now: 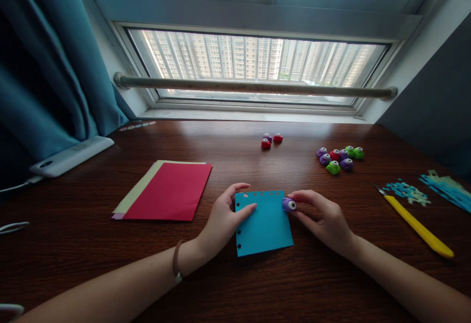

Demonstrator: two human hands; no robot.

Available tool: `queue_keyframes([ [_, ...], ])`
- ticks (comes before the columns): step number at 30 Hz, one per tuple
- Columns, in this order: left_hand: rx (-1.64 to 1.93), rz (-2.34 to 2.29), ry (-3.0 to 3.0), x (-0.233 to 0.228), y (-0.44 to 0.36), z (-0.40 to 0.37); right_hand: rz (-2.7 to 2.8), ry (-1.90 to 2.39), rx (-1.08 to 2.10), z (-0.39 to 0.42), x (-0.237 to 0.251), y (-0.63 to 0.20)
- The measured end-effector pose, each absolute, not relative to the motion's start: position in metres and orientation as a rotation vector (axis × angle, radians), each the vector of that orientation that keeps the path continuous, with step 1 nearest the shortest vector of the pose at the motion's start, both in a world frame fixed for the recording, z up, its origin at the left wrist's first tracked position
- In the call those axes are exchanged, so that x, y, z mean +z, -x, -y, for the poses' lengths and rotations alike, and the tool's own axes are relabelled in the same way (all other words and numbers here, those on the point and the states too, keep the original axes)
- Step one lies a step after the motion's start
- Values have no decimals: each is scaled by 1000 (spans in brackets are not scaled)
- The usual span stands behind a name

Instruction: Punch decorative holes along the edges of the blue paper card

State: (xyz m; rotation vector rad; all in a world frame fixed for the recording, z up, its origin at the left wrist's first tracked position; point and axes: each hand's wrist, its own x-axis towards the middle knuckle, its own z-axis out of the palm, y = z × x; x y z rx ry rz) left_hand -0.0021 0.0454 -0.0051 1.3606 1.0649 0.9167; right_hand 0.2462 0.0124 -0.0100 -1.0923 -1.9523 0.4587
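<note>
A square of blue paper [265, 227] lies in front of me, with small shapes punched along its left and top edges. My left hand [230, 212] grips its left side, thumb on top and fingers behind or under the edge. On the right edge sits a small purple craft punch [289, 204] with a star mark on its top. My right hand [320, 212] pinches this punch between thumb and fingers. Whether the paper is inside the punch's slot is hard to make out.
Red paper [169, 190] lies on other sheets at left. Several punches [334, 167] stand at back right, a few red and purple ones [266, 143] at back centre. A yellow-handled knife [419, 225], paper bits [406, 191] and blue strips [447, 190] are at right; a white power bank-like device [73, 156] at left.
</note>
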Motion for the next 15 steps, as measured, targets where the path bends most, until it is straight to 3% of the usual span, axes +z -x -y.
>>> queue_keyframes([
  [15,886,-1081,-1623,-3,2,-42,1989,1034,466,-11,-8,-245],
])
